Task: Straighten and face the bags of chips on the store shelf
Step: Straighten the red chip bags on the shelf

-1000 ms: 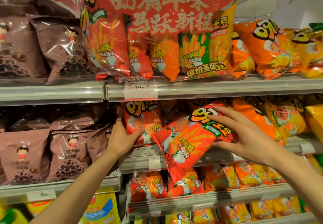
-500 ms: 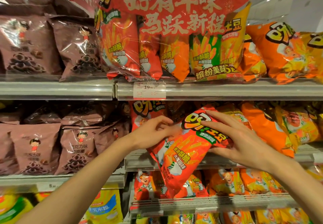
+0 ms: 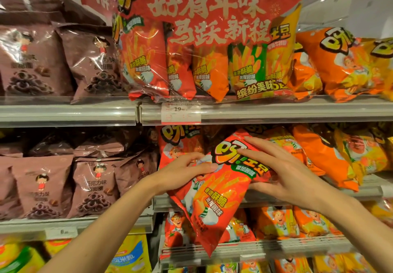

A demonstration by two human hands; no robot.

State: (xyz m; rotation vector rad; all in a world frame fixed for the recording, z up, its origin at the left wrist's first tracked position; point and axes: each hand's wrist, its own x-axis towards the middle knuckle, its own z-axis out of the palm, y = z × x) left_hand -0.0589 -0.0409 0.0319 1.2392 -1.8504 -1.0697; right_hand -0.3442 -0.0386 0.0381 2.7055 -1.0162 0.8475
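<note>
A red bag of chips (image 3: pixel 214 200) hangs tilted in front of the middle shelf (image 3: pixel 265 198), its top leaning right and its bottom drooping over the shelf below. My left hand (image 3: pixel 182 172) grips the bag's upper left edge, thumb on its front. My right hand (image 3: pixel 285 174) holds the bag's top right part, fingers spread over the logo and thumb under the side. Behind it another red bag (image 3: pixel 178 143) stands upright, and orange bags (image 3: pixel 319 155) lean to the right on the same shelf.
A large red multipack (image 3: pixel 208 38) sits on the top shelf above a price tag (image 3: pixel 180 113). Brown chocolate snack bags (image 3: pixel 70 185) fill the left shelves. More orange bags (image 3: pixel 348 64) lie at top right. Small bags (image 3: pixel 276 221) line the lower wire shelf.
My left hand left the bag behind and came right to grip the tilted red bag's left edge. My right hand stayed on the bag's top. The view shifted slightly left.
</note>
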